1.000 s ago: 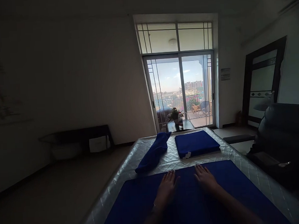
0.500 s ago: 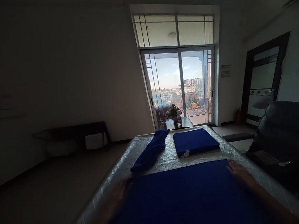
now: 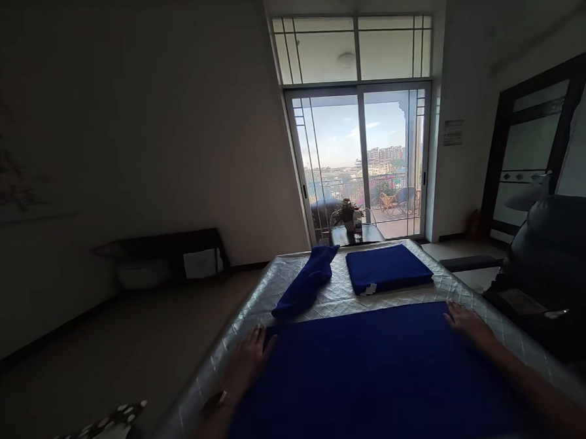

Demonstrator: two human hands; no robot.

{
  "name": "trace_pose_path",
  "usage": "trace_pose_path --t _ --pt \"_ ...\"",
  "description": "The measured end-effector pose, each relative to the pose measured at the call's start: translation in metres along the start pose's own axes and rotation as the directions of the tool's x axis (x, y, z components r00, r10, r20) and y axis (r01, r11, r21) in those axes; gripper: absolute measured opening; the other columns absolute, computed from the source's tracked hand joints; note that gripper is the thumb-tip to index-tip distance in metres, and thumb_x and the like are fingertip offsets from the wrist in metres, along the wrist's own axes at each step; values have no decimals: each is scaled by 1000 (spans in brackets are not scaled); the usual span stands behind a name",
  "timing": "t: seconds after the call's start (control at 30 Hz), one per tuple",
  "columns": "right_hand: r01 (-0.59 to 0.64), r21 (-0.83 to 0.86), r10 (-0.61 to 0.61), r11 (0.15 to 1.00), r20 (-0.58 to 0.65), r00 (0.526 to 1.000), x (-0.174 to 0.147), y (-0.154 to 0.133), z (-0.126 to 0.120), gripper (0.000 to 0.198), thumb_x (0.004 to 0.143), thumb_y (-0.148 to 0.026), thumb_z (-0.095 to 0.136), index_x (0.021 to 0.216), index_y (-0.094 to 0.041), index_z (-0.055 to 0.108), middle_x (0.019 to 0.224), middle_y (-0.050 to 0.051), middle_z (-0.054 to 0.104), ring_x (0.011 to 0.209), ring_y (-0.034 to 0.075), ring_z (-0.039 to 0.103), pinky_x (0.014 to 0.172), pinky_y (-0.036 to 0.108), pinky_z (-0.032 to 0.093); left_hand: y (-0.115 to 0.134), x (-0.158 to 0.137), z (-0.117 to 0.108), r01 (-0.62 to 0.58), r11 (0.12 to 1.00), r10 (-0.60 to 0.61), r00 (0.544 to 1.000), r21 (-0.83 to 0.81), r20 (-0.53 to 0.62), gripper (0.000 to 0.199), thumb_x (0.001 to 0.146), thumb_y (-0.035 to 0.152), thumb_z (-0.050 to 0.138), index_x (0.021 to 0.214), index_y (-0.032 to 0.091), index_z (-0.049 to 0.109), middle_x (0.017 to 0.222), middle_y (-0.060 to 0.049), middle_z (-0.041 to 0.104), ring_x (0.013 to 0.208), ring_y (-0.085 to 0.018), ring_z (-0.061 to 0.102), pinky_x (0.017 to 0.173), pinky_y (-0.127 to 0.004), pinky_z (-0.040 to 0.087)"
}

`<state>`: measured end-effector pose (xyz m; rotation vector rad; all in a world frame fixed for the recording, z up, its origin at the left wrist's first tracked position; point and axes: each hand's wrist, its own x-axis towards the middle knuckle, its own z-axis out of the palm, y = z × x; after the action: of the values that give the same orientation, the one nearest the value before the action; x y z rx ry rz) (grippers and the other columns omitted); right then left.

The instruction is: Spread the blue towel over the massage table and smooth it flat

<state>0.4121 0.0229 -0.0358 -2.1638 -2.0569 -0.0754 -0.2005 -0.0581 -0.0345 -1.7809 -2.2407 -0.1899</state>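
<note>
A large dark blue cloth (image 3: 360,373) is spread flat across the near part of a table with a silvery quilted cover (image 3: 257,293). My left hand (image 3: 251,353) rests at the cloth's far left corner, fingers stretched forward and thumb apart. At the far right corner lies my right hand (image 3: 468,325), its fingers extended along the edge. Neither hand visibly grips anything. Beyond the cloth, a folded blue cloth (image 3: 388,267) with a white tag lies on the right. A crumpled blue cloth (image 3: 306,281) lies to its left.
Behind the table's far end is a small dark table (image 3: 372,233) with a potted plant (image 3: 346,213) and a bottle (image 3: 357,222), before glass sliding doors (image 3: 335,145). A black chair (image 3: 560,251) stands at right. Spotted fabric (image 3: 88,433) shows at lower left.
The view has shifted slightly. My left hand, blurred before, is now clear at the cloth's corner. My right hand stays at its corner. More spotted fabric shows at lower left.
</note>
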Motion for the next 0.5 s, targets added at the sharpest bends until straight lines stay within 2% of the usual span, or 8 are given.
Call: trace_pose_path --t 0.1,0.17,0.27,0.33,0.43,0.5 --pt "29 -12 -29 1000 -49 998 -7 -19 -10 61 98 -31 23 150 -7 41 161 16 32 151 25 22 124 43 12 18 -3 -14 -92 995 91 996 -45 -17 62 101 50 33 145 9 47 156 -15 43 146 -26 38 121 -42 28" --pt "99 12 -98 995 -67 993 -14 -45 -15 60 97 -27 23 150 -5 40 160 18 33 151 25 23 124 44 12 44 -5 -20 -170 982 166 985 -88 -52 59 102 45 30 143 6 49 154 -18 45 145 -28 39 120 -44 31" --pt "279 109 -274 954 -62 960 -29 -104 -16 61 96 -27 23 150 -2 38 157 20 37 150 26 27 124 46 17 102 -10 -25 -317 937 310 948 -149 -69 57 103 44 27 141 10 53 151 -16 51 143 -25 44 117 -41 37" --pt "377 154 -373 913 -56 926 -38 -147 -15 61 98 -33 25 151 -6 39 158 15 38 149 23 29 123 42 22 145 -12 -26 -407 894 400 913 -186 -79 57 103 46 27 141 14 53 151 -13 51 143 -23 44 117 -39 39" --pt "473 222 -476 853 -42 878 -45 -200 -9 63 99 -43 26 153 -12 36 159 10 36 149 21 28 123 39 22 198 -15 -25 -489 844 479 872 -221 -100 58 103 48 26 144 15 51 153 -14 49 144 -24 42 118 -41 39" --pt "491 281 -507 825 -20 862 -45 -221 -4 63 99 -41 22 153 -12 37 160 11 34 150 22 25 123 41 20 219 -16 -20 -518 823 506 855 -232 -113 54 104 40 24 145 16 48 153 -13 48 144 -24 41 118 -43 38"
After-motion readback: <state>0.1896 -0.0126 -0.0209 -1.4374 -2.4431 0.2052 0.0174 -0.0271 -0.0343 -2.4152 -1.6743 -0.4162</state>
